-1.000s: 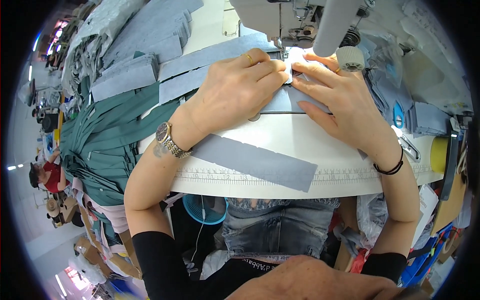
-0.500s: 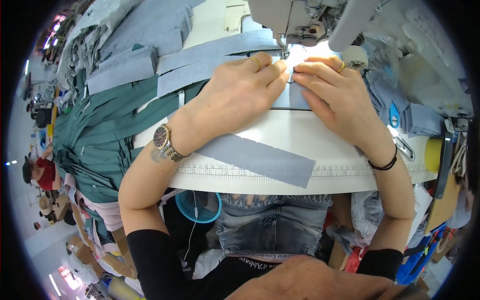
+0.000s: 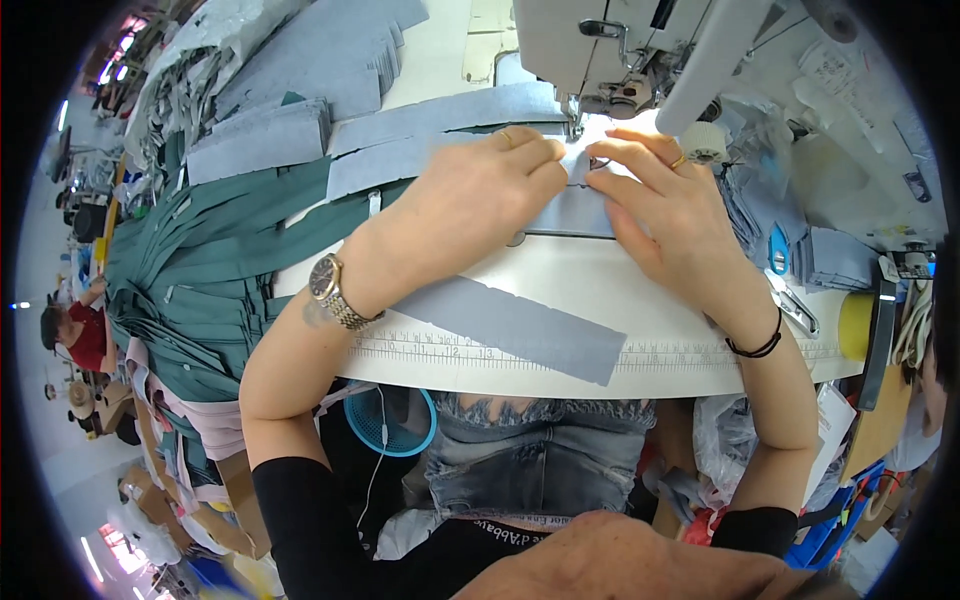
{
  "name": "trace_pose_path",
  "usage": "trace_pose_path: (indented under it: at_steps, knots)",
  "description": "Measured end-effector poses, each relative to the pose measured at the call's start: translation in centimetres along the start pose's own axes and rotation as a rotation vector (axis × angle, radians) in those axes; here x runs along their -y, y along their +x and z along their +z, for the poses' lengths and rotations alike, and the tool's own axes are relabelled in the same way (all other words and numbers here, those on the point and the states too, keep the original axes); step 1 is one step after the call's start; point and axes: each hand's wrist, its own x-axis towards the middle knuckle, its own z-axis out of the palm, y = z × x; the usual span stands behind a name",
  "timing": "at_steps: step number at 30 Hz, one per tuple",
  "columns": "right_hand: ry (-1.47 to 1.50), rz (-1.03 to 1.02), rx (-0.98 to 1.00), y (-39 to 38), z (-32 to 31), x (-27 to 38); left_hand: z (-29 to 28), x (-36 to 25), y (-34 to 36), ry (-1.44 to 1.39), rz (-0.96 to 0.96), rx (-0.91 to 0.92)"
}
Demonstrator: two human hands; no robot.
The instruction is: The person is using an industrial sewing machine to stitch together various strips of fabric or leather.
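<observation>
a white sewing table [image 3: 700, 330] with a ruler along its front edge carries grey fabric strips [image 3: 510, 322], green cloth [image 3: 215, 250] and a sewing machine [image 3: 600, 50].

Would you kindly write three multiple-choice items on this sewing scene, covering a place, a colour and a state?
1. Where does the wristwatch sit?
A. left wrist
B. right wrist
C. on the table

2. What colour is the fabric strip lying near the table's front edge?
A. red
B. grey-blue
C. yellow

3. How are the left hand and right hand placed?
A. raised in the air
B. in the lap
C. pressing cloth beside the sewing machine

Answers: A, the metal band circles the left wrist; B, it shows grey-blue; C, the fingers pinch fabric near the needle.
</observation>
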Motion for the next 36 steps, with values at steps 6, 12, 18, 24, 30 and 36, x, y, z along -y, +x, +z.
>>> trace_pose_path:
  at_steps: [6,12,18,24,30,36]
  knots:
    - [0.06,-0.017,-0.023,-0.3,0.1,-0.3,0.3,0.3,-0.2,0.063,0.068,0.015]
    - [0.043,-0.048,-0.034,0.1,0.1,-0.6,0.4,0.4,0.1,0.122,0.069,0.048]
    - [0.046,-0.059,-0.046,0.2,0.0,-0.9,0.8,0.5,0.1,0.129,0.08,-0.003]
    - [0.052,0.011,-0.078,0.5,0.7,-0.8,1.1,1.5,0.4,0.11,0.062,-0.003]
    - [-0.144,0.021,-0.085,0.4,0.9,-0.7,2.2,2.9,1.1,0.044,-0.006,-0.069]
    - [-0.183,0.017,0.03,0.5,-0.2,0.1,2.7,3.3,0.7,-0.019,-0.073,-0.114]
